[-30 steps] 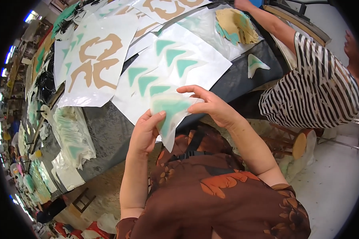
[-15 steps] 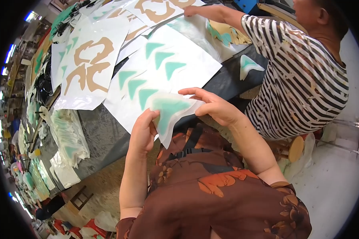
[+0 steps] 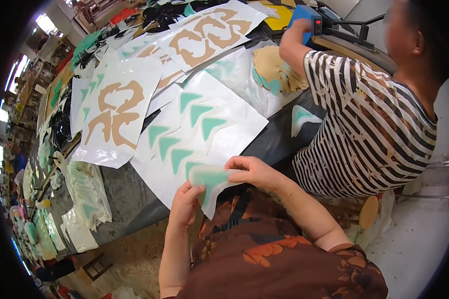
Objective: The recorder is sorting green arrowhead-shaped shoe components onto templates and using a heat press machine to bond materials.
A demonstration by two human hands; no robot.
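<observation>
Between my two hands is a V-shaped translucent white piece with a green V-shaped middle (image 3: 210, 182), held above the near edge of the table. My left hand (image 3: 186, 201) pinches its left side with thumb and fingers. On its upper right end, my right hand (image 3: 253, 172) is closed. Just beyond lies a white sheet (image 3: 234, 107) bearing rows of green V shapes (image 3: 201, 113), and the piece covers part of one shape. Left of that, another white sheet (image 3: 92, 149) carries tan curved cut-outs (image 3: 120, 94).
At my right a person in a striped shirt (image 3: 364, 129) reaches toward a blue machine (image 3: 304, 17). A pile of tan pieces (image 3: 279, 70) lies before them, with a loose green-and-white piece (image 3: 303, 118) nearer. Stacked green-and-white pieces (image 3: 87, 192) are at left; a wooden stool (image 3: 368, 212) stands at right.
My hands and the piece have moved lower in view, and my right hand's grip has closed in along the piece. The other person's hand has gone from the sheets to the blue machine.
</observation>
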